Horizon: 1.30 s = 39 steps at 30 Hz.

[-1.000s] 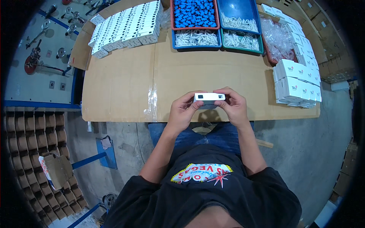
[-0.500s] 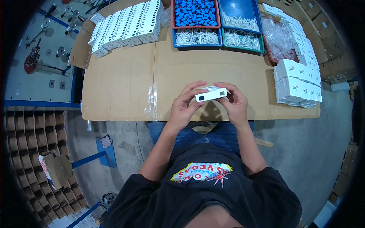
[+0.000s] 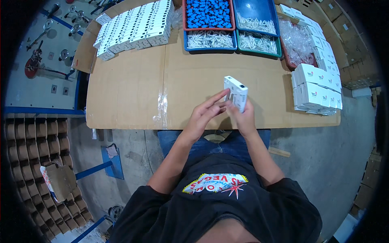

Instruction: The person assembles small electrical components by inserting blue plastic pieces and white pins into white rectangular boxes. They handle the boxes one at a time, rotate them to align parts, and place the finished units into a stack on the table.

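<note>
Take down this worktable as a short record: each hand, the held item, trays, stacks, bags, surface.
Right hand: holds the white case
Left hand: fingertips at the case's left side; contact unclear
Held item: white case, tilted, above the table
Red tray: blue pieces
Two blue trays, green tray: white sticks
Far left: stacked white units
Right: stacked white boxes
Clear bags: behind those boxes
Surface: cardboard

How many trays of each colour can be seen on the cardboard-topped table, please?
Blue trays: 2
Red trays: 2, one mostly hidden by clear plastic
Green tray: 1
Total: 5 trays in view
</note>
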Each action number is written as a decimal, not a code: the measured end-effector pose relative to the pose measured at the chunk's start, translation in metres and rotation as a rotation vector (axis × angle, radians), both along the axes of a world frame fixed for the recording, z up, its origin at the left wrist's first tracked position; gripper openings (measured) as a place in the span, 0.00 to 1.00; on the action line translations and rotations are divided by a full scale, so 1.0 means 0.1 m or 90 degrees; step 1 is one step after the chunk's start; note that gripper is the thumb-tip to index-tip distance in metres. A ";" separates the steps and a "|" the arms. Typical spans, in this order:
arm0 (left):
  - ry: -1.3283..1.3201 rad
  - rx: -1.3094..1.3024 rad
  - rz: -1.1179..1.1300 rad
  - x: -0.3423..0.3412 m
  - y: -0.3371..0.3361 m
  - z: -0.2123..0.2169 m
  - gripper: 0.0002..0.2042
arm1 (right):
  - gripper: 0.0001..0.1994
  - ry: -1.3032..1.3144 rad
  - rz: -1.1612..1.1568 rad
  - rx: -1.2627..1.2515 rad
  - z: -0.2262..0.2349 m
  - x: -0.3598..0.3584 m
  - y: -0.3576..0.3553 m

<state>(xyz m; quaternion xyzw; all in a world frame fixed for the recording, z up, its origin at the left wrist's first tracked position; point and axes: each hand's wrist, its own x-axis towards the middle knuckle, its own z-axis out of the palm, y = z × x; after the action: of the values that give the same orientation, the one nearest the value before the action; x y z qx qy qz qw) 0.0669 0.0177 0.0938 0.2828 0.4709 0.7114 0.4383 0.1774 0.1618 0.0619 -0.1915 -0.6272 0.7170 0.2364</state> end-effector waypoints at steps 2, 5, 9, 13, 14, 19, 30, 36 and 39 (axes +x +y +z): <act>-0.016 0.014 0.019 -0.04 0.00 -0.05 0.24 | 0.27 0.109 -0.043 -0.362 0.06 -0.05 0.03; -0.016 0.001 0.089 -0.06 0.00 -0.13 0.12 | 0.27 0.145 -0.023 -0.402 0.23 -0.11 0.07; -0.031 -0.029 0.137 -0.14 -0.05 -0.30 0.04 | 0.26 0.176 -0.035 -0.446 0.10 -0.09 0.10; -0.014 -0.053 0.187 -0.22 -0.11 -0.45 0.05 | 0.24 0.030 -0.117 0.077 0.06 -0.09 0.05; -0.013 -0.061 0.198 -0.24 -0.13 -0.49 0.05 | 0.24 0.041 -0.109 0.082 0.05 -0.09 0.07; -0.007 -0.089 0.237 -0.30 -0.19 -0.61 0.06 | 0.22 0.046 -0.097 0.075 0.00 -0.10 0.11; 0.087 -0.153 0.269 -0.48 -0.28 -0.85 0.03 | 0.16 0.106 -0.136 -0.206 -0.10 -0.13 0.11; 0.371 -0.323 0.481 -1.02 -0.53 -0.90 0.09 | 0.15 0.092 -0.117 -0.249 -0.05 -0.15 0.13; 0.285 -0.311 0.495 -1.20 -0.68 -1.24 0.07 | 0.14 0.088 -0.138 -0.282 -0.08 -0.15 0.12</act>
<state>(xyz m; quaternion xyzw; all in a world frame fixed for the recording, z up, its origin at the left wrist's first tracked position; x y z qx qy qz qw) -0.0536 -0.0503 -0.0306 0.1211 0.7764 0.6129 0.0827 0.1619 0.1742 0.0538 -0.2552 -0.4132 0.8188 0.3061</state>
